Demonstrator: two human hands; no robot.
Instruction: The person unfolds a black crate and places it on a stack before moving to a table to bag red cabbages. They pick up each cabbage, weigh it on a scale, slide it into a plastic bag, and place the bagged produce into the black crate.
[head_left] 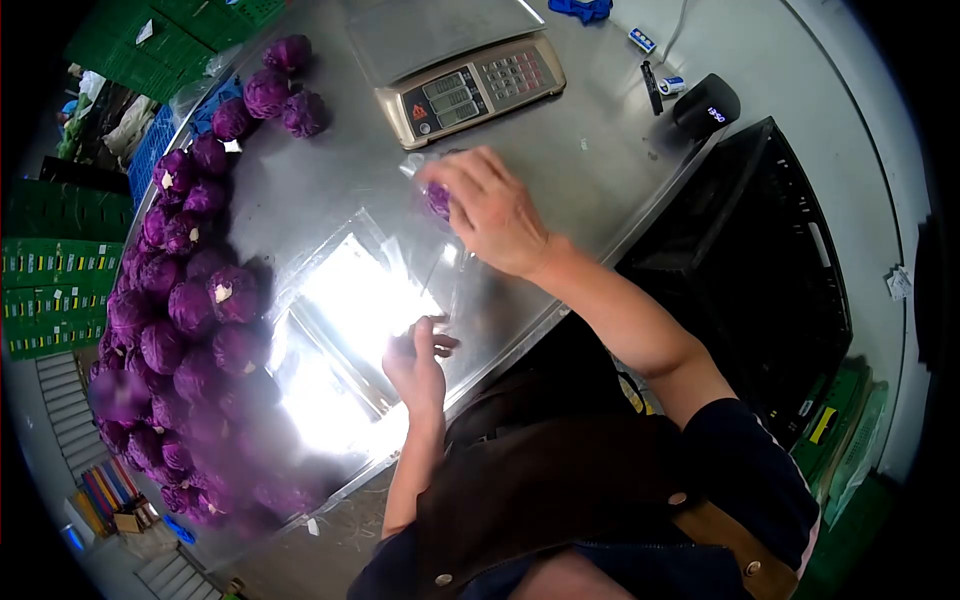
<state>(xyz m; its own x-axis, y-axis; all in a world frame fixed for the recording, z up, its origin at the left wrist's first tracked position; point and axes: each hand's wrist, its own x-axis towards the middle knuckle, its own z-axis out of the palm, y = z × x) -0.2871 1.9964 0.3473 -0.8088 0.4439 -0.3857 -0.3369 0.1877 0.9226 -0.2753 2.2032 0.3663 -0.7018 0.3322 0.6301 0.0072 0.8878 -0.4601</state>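
My right hand (500, 213) is wrapped over a red cabbage (438, 200) just in front of the scale. Clear plastic shows beside that cabbage, and most of the cabbage is hidden behind my fingers. Closer to my body, my left hand (415, 372) is held over the table's near side with its fingers loosely apart and nothing visible in them. Clear plastic bags (365, 235) lie flat under bright glare beyond my left hand. A large heap of red cabbages (190, 305) covers the table's left side.
A digital scale (470, 92) stands at the table's far side. To the right are a small black clock (706, 106), batteries (642, 41) and a black crate (740, 290) beside the metal table (590, 190). Green crates (55, 265) are stacked at the left.
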